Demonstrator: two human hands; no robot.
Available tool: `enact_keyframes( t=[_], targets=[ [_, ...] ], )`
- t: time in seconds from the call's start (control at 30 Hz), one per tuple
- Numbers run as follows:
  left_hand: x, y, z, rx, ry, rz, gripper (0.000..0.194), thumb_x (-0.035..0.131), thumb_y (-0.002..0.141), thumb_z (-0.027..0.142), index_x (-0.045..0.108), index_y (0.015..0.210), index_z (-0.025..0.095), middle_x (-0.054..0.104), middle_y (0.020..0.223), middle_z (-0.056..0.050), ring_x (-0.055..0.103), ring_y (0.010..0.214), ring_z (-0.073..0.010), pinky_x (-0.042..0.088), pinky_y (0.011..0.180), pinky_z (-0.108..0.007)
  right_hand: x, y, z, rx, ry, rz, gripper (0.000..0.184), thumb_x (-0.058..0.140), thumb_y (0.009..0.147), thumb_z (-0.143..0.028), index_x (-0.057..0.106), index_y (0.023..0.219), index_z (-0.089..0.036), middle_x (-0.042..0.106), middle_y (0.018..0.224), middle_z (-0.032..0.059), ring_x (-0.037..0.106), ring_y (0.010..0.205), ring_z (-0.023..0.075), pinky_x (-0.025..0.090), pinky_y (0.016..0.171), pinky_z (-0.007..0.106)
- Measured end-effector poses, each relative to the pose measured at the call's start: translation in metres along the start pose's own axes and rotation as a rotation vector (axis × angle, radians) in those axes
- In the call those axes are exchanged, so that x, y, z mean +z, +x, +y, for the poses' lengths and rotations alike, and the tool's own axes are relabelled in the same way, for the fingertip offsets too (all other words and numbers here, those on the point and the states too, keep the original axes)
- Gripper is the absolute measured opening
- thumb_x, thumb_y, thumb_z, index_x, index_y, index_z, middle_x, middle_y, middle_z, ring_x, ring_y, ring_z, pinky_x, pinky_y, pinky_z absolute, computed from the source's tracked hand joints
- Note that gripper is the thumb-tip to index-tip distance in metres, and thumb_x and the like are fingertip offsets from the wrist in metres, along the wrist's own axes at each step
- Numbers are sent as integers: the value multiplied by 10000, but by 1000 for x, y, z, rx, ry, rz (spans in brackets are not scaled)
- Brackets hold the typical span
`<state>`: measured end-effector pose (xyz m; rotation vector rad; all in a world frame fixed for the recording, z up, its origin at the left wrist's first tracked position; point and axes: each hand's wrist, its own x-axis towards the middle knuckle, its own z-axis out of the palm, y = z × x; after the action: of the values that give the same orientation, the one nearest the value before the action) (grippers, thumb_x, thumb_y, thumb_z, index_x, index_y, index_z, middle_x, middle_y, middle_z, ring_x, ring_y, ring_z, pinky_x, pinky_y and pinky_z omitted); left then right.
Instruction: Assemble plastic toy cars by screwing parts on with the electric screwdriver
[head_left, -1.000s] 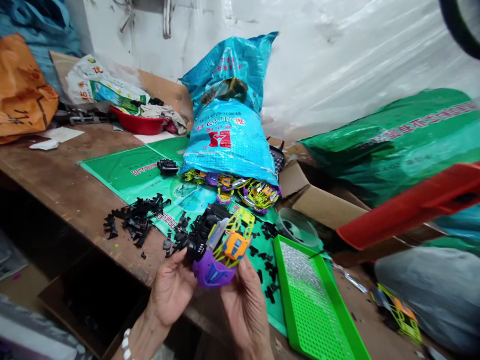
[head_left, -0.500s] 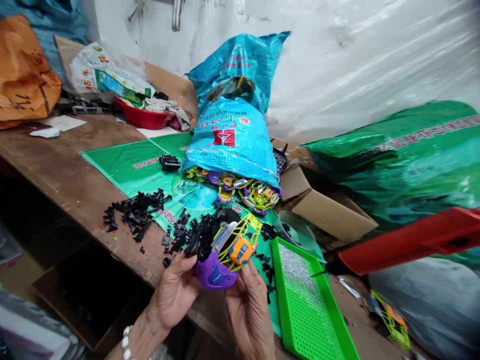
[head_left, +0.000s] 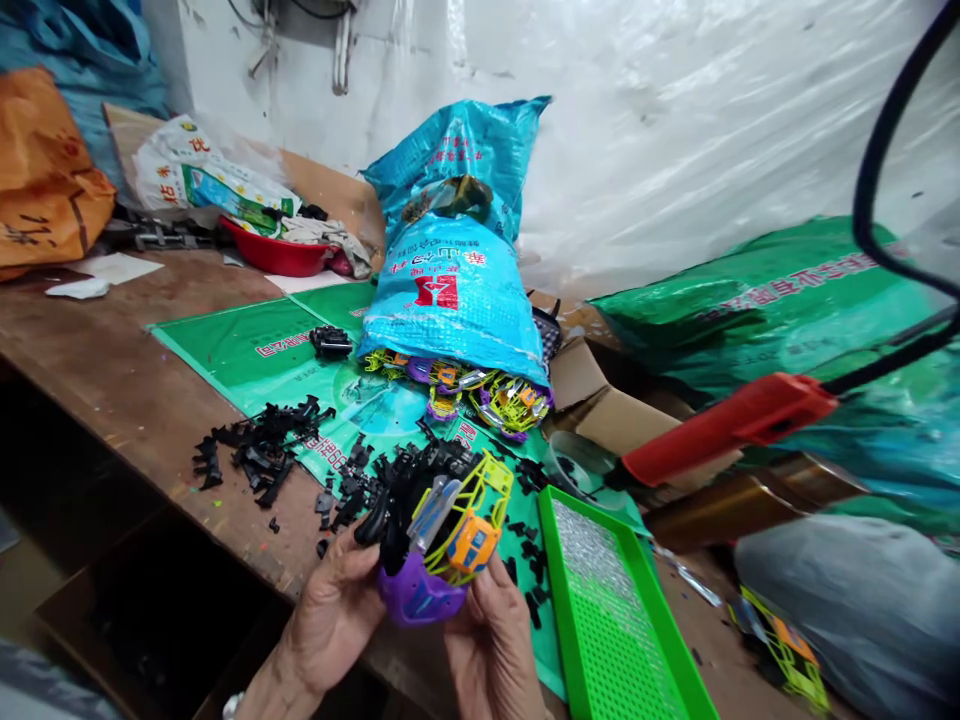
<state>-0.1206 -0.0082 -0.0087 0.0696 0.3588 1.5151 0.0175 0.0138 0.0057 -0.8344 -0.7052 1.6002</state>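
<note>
Between both hands is a toy car body (head_left: 424, 597) with a purple shell, a yellow roll cage and an orange part with blue markings. My left hand (head_left: 334, 605) grips its left side, the thumb beside a black piece at the body's edge. From the right, my right hand (head_left: 495, 625) pinches the shell near the orange part. Loose black plastic parts (head_left: 262, 450) lie beyond my hands on a green sheet (head_left: 225, 335) and the wooden table. A bright green perforated tray (head_left: 611, 650), partly filled with small silvery pieces, stands right of my right hand.
More car bodies (head_left: 510, 400) spill from a blue sack (head_left: 450, 285). A red electric screwdriver (head_left: 727, 430) hangs on a black cable at the right, above a bronze-coloured cylinder (head_left: 750, 500). Another car body (head_left: 784, 640) lies far right. A red basin (head_left: 281, 250) stands at the back left.
The red screwdriver has swung away from me and left, uncovering the bronze-coloured cylinder. Both hands still hold the toy car body, now slightly lower in view. The camera view has shifted a little.
</note>
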Motion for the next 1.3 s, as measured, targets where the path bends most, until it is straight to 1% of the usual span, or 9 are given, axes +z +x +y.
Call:
enact_keyframes(
  t=[0.13,0.3,0.47,0.7,0.9,1.03,1.1,1.17,1.3],
  targets=[
    [-1,1,15,94,17,78,177,854,642,158,780,798,196,787,916,-15,721,813,-142,552,854,-218,-4,-14,-33,-23,-260,-133,391,812,656,-441,762,981,-230,759,912,68,700,752,206,570,727,324],
    [3,-6,24,72,229,133,203,833,690,227,770,880,187,775,862,-5,705,786,-128,556,739,-173,1,-19,-83,-494,-990,-455,358,770,731,-259,733,1079,-331,742,1047,25,685,925,213,565,819,307],
    [9,-11,19,37,261,234,244,882,607,293,757,784,181,750,773,18,674,684,-96,539,648,-146,20,-5,-86,-921,-1359,-644,420,604,856,-123,622,1262,-226,710,1013,73,647,870,171,562,749,290],
    [20,-12,8,27,315,355,318,908,543,332,752,766,166,725,760,8,675,776,-144,534,655,-175,18,5,-60,-1300,-1665,-393,178,539,898,-138,648,1037,-121,682,1042,158,613,948,218,521,782,366],
    [19,-14,-1,27,564,-87,529,832,674,396,679,1139,195,736,1040,-67,673,958,-233,527,830,-289,14,14,-50,-1309,-1605,-133,152,489,904,-71,589,843,-168,680,875,92,608,870,176,464,835,340],
    [15,-17,0,60,713,-42,495,827,689,205,657,1154,203,734,1083,-68,683,946,-227,533,851,-294,13,13,-40,-1357,-1613,43,129,589,876,-147,624,997,-175,707,1044,88,598,1015,207,304,1073,446],
    [17,-20,5,150,756,52,464,837,666,186,684,1104,188,756,1004,-63,701,876,-216,545,781,-247,10,9,-37,-1294,-1493,108,299,605,873,-207,597,1171,-182,656,1199,110,551,1154,233,272,1105,470],
    [21,-24,10,327,862,151,434,866,596,122,737,1002,203,770,872,-17,695,760,-161,519,686,-161,7,3,-38,-1040,-1208,222,376,601,879,-285,567,1245,-206,594,1292,115,520,1216,239,342,1072,452],
    [27,-32,-1,609,1065,24,321,812,602,-3,803,810,242,776,839,-25,698,873,-198,483,895,-198,2,-7,-43,-92,-450,135,565,623,816,-550,554,1253,-198,647,1190,134,648,982,236,518,864,412]
  ],
)
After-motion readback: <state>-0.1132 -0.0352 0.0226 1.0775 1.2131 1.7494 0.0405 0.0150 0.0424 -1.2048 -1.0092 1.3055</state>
